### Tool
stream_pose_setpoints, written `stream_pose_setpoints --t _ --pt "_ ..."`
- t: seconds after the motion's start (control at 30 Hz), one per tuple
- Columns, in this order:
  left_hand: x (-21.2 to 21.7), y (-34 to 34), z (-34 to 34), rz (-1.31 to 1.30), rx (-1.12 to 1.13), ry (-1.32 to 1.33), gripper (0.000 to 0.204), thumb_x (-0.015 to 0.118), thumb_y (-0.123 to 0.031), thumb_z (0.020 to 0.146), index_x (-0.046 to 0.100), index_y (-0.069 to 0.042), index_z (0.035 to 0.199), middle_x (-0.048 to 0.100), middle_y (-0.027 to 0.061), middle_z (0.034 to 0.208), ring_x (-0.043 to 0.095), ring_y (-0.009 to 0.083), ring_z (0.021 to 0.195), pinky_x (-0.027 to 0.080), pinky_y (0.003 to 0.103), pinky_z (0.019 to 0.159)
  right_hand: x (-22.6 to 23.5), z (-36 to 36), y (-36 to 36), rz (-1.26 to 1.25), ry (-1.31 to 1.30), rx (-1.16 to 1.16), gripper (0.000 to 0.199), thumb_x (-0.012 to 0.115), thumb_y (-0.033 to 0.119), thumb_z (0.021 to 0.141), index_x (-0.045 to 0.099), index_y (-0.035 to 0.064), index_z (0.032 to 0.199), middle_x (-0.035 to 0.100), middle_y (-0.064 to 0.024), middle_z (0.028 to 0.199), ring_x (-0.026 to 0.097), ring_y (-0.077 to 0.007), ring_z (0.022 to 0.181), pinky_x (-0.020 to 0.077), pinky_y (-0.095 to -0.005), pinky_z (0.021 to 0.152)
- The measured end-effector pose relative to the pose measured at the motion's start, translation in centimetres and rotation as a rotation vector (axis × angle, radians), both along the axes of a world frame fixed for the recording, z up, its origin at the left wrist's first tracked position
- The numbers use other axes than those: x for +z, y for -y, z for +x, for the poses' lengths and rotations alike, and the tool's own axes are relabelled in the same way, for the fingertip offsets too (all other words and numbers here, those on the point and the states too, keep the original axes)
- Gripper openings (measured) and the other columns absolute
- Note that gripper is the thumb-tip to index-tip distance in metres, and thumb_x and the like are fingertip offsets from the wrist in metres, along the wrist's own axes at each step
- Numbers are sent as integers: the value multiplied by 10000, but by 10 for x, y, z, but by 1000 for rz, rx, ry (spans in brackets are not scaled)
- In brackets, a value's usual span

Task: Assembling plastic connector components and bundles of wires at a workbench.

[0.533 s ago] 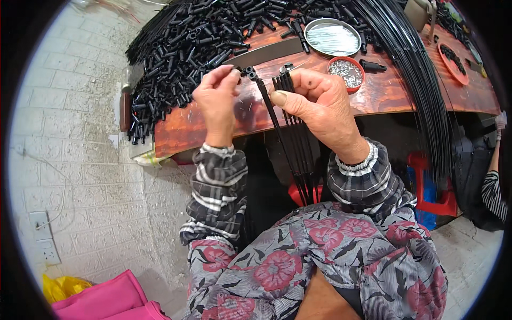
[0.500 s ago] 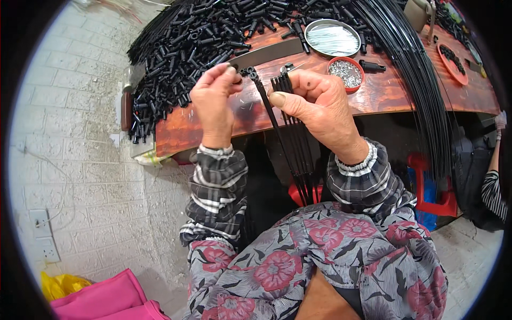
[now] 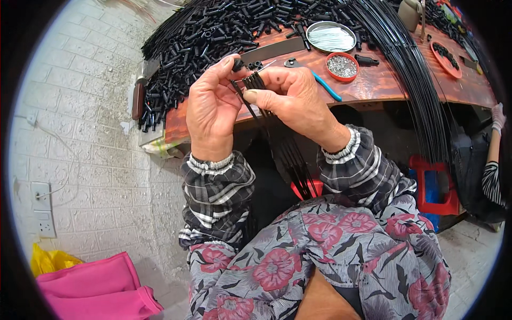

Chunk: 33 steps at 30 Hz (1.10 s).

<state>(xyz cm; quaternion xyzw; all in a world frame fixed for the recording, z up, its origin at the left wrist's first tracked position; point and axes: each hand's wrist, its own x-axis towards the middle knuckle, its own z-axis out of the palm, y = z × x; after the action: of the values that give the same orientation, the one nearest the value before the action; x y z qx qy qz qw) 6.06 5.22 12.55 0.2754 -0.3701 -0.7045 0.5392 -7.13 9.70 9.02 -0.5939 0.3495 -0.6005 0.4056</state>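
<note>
My right hand point(image 3: 298, 101) grips a bundle of thin black rods point(image 3: 288, 154) near their tops; the rods run down toward my lap. My left hand point(image 3: 210, 109) pinches a small black cap point(image 3: 237, 65) at the top of one rod, right beside the bundle. Both hands are held together in front of the wooden table's edge point(image 3: 373, 88). The rods' lower ends are hidden behind my flowered clothing.
A large heap of small black tubes point(image 3: 213, 32) covers the table's far left. A round metal tin point(image 3: 330, 36), a red dish of small metal bits point(image 3: 342, 66), a blue-handled tool point(image 3: 320, 84) and a long sheaf of black wires point(image 3: 416, 80) lie to the right. Another person's sleeve point(image 3: 493, 176) shows at far right.
My left hand has closed in on the bundle's top and now pinches a cap on one rod. The right hand keeps its hold on the rods.
</note>
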Motion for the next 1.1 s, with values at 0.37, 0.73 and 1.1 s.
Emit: stream_pose_setpoints --t 0.37,0.73,1.1 --pt "5 -13 0 -2 0 102 177 572 -75 789 560 -15 955 596 41 831 573 128 746 455 264 688 -9 1 8 -72 -84 -87 103 621 95 767 607 -4 743 531 48 593 438 2 545 337 -170 459" --pt "2 -10 9 -90 -108 96 186 551 -103 826 566 25 961 592 67 866 560 139 781 445 270 721 0 4 2 -11 43 -86 193 664 101 736 521 12 642 451 58 550 393 0 517 309 -181 432" --pt "-3 -10 11 -196 -185 228 251 544 -66 830 534 51 1052 587 82 892 554 133 780 452 261 714 -13 -1 11 -20 -8 -58 189 660 109 747 526 18 651 475 49 559 411 -1 508 310 -171 427"
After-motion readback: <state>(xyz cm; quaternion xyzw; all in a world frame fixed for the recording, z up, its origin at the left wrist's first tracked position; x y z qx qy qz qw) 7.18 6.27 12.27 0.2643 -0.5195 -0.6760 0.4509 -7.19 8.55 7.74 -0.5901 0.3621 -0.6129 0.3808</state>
